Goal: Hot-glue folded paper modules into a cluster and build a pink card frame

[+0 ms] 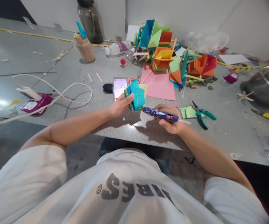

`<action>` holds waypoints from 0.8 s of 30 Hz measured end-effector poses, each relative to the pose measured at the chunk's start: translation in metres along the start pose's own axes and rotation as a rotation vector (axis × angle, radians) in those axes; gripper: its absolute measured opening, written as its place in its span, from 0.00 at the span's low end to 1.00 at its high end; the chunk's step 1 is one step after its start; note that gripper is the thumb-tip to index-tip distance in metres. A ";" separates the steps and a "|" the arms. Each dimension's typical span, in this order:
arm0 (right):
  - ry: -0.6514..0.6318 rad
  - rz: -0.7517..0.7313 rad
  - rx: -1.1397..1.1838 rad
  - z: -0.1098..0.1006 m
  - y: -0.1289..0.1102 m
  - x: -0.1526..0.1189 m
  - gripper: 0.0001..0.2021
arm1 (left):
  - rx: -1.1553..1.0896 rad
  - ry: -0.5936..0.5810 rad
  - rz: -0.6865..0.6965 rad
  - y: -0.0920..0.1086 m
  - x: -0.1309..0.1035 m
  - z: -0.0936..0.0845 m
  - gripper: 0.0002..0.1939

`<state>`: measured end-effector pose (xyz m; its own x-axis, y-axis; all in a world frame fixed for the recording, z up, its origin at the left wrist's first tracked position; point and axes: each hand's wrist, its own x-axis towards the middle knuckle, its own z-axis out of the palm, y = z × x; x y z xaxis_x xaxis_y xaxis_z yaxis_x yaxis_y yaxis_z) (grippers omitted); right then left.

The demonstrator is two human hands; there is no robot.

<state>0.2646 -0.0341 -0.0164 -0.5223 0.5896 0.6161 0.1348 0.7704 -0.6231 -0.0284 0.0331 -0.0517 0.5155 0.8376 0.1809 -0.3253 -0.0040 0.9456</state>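
Note:
My left hand (pixel 122 104) grips a small stack of folded paper (pixel 138 95), blue on top with green and yellow edges beneath. A pale, glossy line of glue runs across the blue face. In my right hand (pixel 170 119) is a blue glue gun (pixel 159 114) with a clear glue stick poking out of its rear. Its nozzle points left and is at the lower edge of the blue paper; whether it touches I cannot tell. Just beyond the paper lies a lit phone (pixel 120 87), partly covered by my left hand and the paper.
Teal-handled pliers (pixel 203 114) lie on green folded paper (pixel 188 112) at right. Pink paper sheets (pixel 157 82) and colourful folded-paper models (pixel 156 43) sit behind. A jar of sticks (pixel 85 49), bottles (pixel 118 47), a white cable (pixel 71 85) and a metal pot (pixel 265 82) stand around.

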 end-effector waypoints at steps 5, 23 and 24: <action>0.104 0.055 0.131 -0.001 0.009 -0.010 0.26 | -0.043 -0.038 0.002 -0.005 0.001 -0.005 0.44; 0.224 0.180 0.044 0.005 0.008 -0.008 0.28 | 0.021 -0.197 0.021 -0.015 -0.001 -0.006 0.45; 0.211 0.176 0.034 0.005 0.009 -0.008 0.28 | 0.016 -0.190 0.024 -0.013 -0.001 -0.005 0.45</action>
<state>0.2661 -0.0331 -0.0290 -0.3058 0.7537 0.5817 0.1779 0.6455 -0.7428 -0.0285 0.0352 -0.0658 0.6488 0.7189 0.2497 -0.3273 -0.0327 0.9443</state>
